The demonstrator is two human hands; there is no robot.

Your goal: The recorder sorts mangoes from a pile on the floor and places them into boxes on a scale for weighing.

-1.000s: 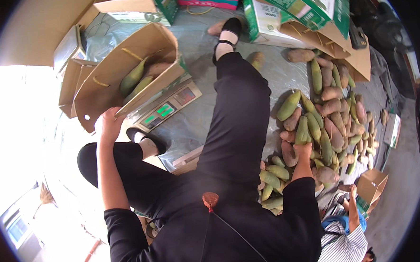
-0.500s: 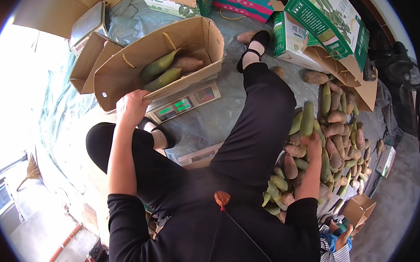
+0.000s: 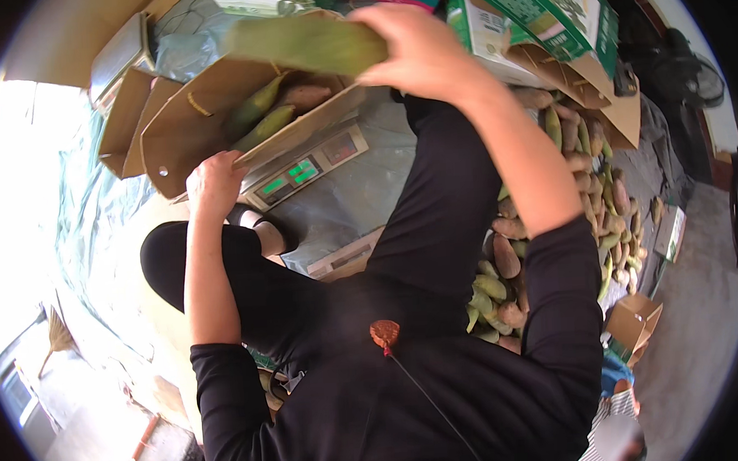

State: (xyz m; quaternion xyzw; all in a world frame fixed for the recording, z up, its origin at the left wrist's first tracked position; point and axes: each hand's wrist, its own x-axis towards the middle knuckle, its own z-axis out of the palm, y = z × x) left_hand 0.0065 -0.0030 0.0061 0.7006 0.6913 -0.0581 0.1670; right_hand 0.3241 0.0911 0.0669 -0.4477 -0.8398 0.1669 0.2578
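My right hand [image 3: 418,57] is closed around the thick end of a long green radish [image 3: 313,45], blurred by motion and held over the open cardboard box [image 3: 313,126]. My left hand [image 3: 215,184] pinches the near left rim of that box. Inside lie two green radishes [image 3: 265,129] and a pinkish-brown root [image 3: 306,98] like a sweet potato. The raised radish and my right hand hide the box's far right part. Beneath the box is a digital scale [image 3: 340,148] with lit green displays.
To my right spreads a heap of green radishes and brownish roots [image 3: 504,257]. Green-and-white cartons [image 3: 541,13] stand at the far right, near a black fan [image 3: 695,80]. Plastic sheeting [image 3: 390,146] covers the floor. Another person [image 3: 616,409] is at the lower right.
My right hand has lifted a green radish from the heap and carried it left and away from me, over the box. My left hand stays on the box rim. The view has shifted slightly.
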